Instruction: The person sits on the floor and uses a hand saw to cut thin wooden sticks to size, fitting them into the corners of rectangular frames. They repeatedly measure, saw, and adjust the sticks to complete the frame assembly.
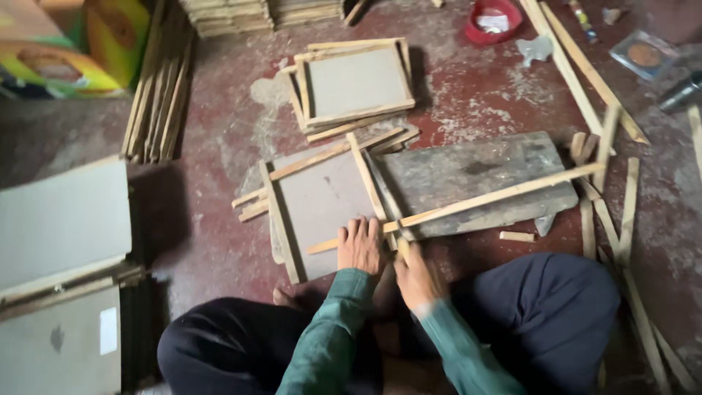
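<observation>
Running from lower centre up toward the right of the frame, a long wooden strip point(468, 201) is being pinned flat by the left hand point(360, 247), while the right hand point(414, 276) is being closed around its near end.

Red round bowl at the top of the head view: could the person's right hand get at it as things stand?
Probably not without leaning far forward: the right hand rests near the lap, and the red round bowl lies well beyond the grey wooden board.
</observation>
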